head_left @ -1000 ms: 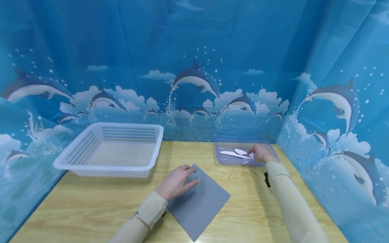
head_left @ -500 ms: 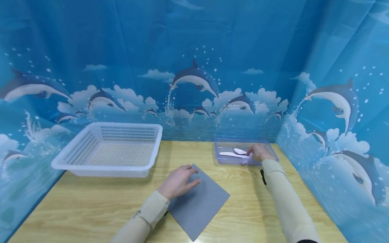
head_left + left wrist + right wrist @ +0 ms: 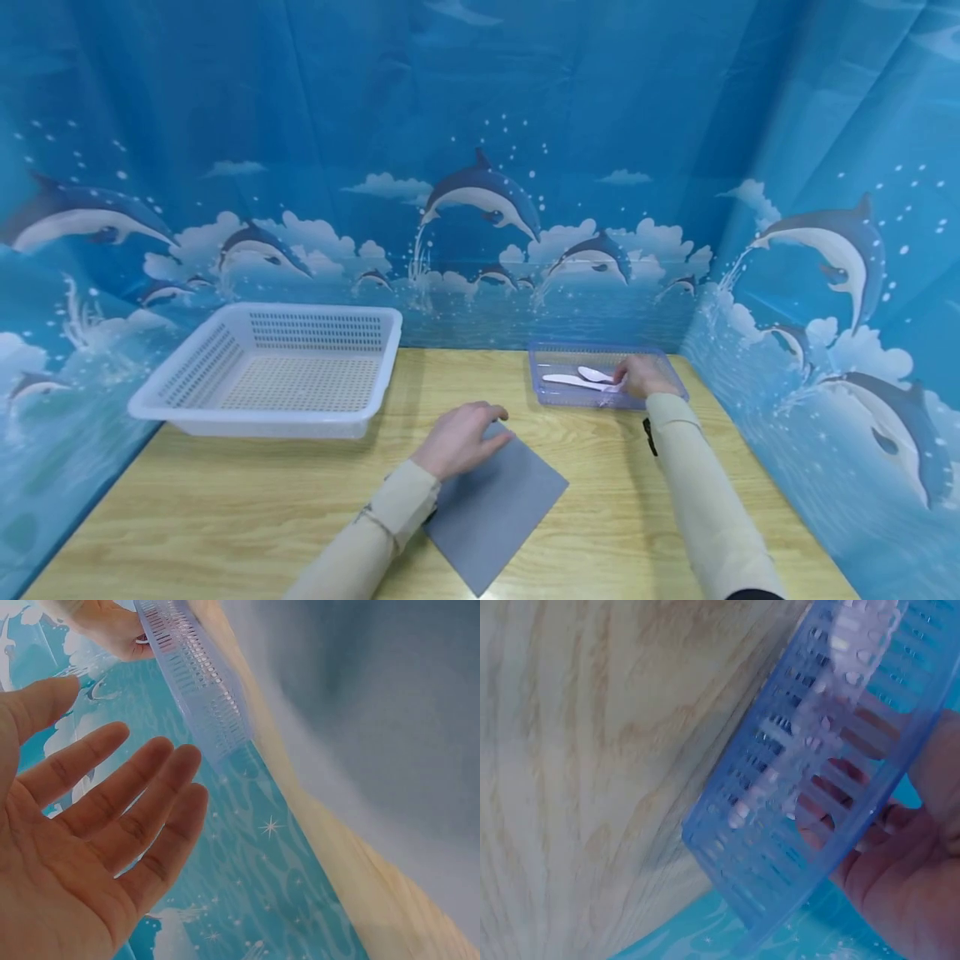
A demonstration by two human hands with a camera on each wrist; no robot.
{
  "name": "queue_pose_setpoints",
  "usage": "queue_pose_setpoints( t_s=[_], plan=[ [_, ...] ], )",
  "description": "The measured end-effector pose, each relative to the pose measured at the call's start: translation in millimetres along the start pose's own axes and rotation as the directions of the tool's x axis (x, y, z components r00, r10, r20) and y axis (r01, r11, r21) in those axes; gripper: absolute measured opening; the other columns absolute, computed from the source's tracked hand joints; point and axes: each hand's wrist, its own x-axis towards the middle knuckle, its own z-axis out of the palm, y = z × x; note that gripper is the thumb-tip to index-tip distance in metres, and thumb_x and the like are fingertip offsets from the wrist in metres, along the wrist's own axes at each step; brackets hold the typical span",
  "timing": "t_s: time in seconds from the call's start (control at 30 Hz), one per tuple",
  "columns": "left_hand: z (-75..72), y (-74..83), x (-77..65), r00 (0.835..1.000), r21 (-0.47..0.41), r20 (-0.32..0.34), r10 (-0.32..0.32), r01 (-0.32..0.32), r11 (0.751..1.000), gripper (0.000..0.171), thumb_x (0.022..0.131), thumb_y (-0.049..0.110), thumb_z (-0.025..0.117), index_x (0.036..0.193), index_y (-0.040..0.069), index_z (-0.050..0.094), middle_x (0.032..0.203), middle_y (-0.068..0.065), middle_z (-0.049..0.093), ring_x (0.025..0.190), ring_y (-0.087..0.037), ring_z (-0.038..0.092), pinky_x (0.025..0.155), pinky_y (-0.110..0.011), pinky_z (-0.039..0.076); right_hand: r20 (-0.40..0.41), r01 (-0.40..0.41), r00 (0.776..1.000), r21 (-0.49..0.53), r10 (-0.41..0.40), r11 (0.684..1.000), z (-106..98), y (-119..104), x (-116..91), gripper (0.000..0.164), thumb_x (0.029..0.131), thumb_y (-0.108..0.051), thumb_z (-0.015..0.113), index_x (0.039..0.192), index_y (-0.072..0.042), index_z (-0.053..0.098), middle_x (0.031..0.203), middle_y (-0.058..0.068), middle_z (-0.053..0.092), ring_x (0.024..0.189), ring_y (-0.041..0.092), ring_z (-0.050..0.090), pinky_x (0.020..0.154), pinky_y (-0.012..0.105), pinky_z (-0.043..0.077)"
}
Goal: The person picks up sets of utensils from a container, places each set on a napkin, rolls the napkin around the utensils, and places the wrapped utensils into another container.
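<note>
A grey square sheet (image 3: 498, 508) lies on the table, turned cornerwise. Over its upper left part my left hand (image 3: 461, 437) hovers; in the left wrist view its palm shows with loosely spread fingers (image 3: 142, 825) and nothing in them. At the back right stands a small clear purple basket (image 3: 558, 397). Inside it lie a white knife (image 3: 566, 379) and a white spoon (image 3: 592, 373). My right hand (image 3: 641, 377) reaches into this basket, fingertips bent down at the handle ends of the cutlery. Basket slats cover those fingers in the right wrist view, so a grip cannot be made out.
A large white slotted basket (image 3: 378, 392) stands at the back left with nothing in it. Blue dolphin-print curtains (image 3: 480, 100) close off the back and both sides of the wooden table (image 3: 225, 517).
My left hand has shifted right and slightly up over the grey sheet. The right hand stays in the purple basket with only a slight shift; the cutlery lies nearly as before.
</note>
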Motion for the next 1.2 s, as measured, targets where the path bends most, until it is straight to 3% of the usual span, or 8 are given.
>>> queue_pose_setpoints(
  t_s=[0.07, 0.2, 0.37, 0.63, 0.87, 0.97, 1.07, 1.2],
  plan=[
    [0.5, 0.4, 3.8, 1.000, -0.027, 0.008, -0.018, 0.018, 0.999, 0.035, 0.096, 0.036, 0.061, 0.119, 0.011, 0.068, 0.112, -0.007, 0.071, 0.097, -0.018, 0.067, 0.079, -0.034, 0.056, 0.000, 0.018, 1.000, -0.018, -0.018, 1.000, -1.4, 2.2, -0.3, 0.012, 0.086, -0.010, 0.071, 0.095, -0.018, 0.075, 0.112, 0.013, 0.069, 0.099, 0.029, 0.061, 0.083, 0.046, 0.051],
    [3.1, -1.2, 8.6, 0.999, -0.056, 0.021, -0.043, 0.044, 0.997, 0.035, 0.096, 0.037, 0.061, 0.118, 0.011, 0.069, 0.110, -0.008, 0.071, 0.095, -0.017, 0.067, 0.077, -0.033, 0.055, 0.018, 0.080, 0.997, 0.046, -0.081, 0.996, 0.2, 11.0, 3.6, 0.005, 0.084, -0.010, 0.073, 0.087, -0.015, 0.072, 0.103, 0.012, 0.069, 0.095, 0.029, 0.061, 0.083, 0.047, 0.050],
    [5.0, -2.9, 12.3, 0.998, -0.083, 0.025, -0.049, 0.051, 0.995, 0.033, 0.096, 0.035, 0.061, 0.118, 0.011, 0.069, 0.110, -0.008, 0.072, 0.096, -0.020, 0.067, 0.077, -0.034, 0.055, -0.034, 0.142, 0.990, 0.086, -0.140, 0.986, 0.7, 17.4, 4.6, 0.004, 0.084, -0.007, 0.070, 0.087, -0.009, 0.068, 0.100, 0.014, 0.070, 0.095, 0.033, 0.063, 0.082, 0.048, 0.051],
    [6.1, 1.5, 20.1, 0.997, -0.147, 0.005, -0.082, 0.082, 0.986, 0.030, 0.096, 0.034, 0.061, 0.117, 0.014, 0.069, 0.108, -0.005, 0.072, 0.097, -0.020, 0.068, 0.078, -0.034, 0.055, -0.125, 0.188, 0.977, 0.107, -0.174, 0.976, -3.2, 12.6, 1.8, 0.011, 0.094, -0.009, 0.061, 0.102, -0.004, 0.068, 0.100, 0.016, 0.070, 0.093, 0.033, 0.065, 0.078, 0.047, 0.053],
    [9.6, 5.8, 28.9, 0.991, -0.228, -0.034, -0.131, 0.120, 0.966, 0.031, 0.097, 0.035, 0.060, 0.117, 0.013, 0.068, 0.104, -0.003, 0.071, 0.093, -0.017, 0.067, 0.076, -0.032, 0.054, -0.095, 0.133, 0.988, 0.104, -0.124, 0.986, -8.9, -7.8, 1.7, 0.021, 0.100, -0.020, 0.056, 0.119, -0.015, 0.065, 0.112, 0.011, 0.068, 0.098, 0.027, 0.065, 0.075, 0.043, 0.053],
    [10.8, 5.2, 32.3, 0.987, -0.270, -0.059, -0.150, 0.129, 0.954, 0.031, 0.098, 0.034, 0.059, 0.117, 0.012, 0.068, 0.101, -0.002, 0.071, 0.089, -0.014, 0.066, 0.074, -0.032, 0.054, -0.101, 0.157, 0.984, 0.117, -0.145, 0.981, -11.4, -19.2, -0.5, 0.023, 0.100, -0.020, 0.056, 0.121, -0.016, 0.064, 0.114, 0.010, 0.068, 0.101, 0.027, 0.063, 0.077, 0.044, 0.053],
    [12.4, 4.1, 34.8, 0.977, -0.332, -0.076, -0.200, 0.164, 0.929, 0.030, 0.098, 0.033, 0.059, 0.118, 0.013, 0.067, 0.100, -0.002, 0.071, 0.088, -0.013, 0.065, 0.074, -0.031, 0.054, -0.153, 0.255, 0.960, 0.146, -0.233, 0.956, -12.4, -30.4, -1.5, 0.022, 0.098, -0.012, 0.058, 0.118, -0.010, 0.066, 0.110, 0.012, 0.069, 0.100, 0.029, 0.063, 0.083, 0.047, 0.051],
    [14.6, 1.8, 37.9, 0.953, -0.438, -0.093, -0.288, 0.221, 0.871, 0.030, 0.099, 0.033, 0.058, 0.122, 0.015, 0.065, 0.100, -0.001, 0.069, 0.089, -0.013, 0.064, 0.073, -0.031, 0.054, -0.223, 0.389, 0.909, 0.154, -0.352, 0.908, -12.7, -43.7, -1.0, 0.016, 0.095, -0.005, 0.061, 0.108, -0.005, 0.069, 0.100, 0.012, 0.071, 0.093, 0.027, 0.063, 0.083, 0.046, 0.050]
  ],
)
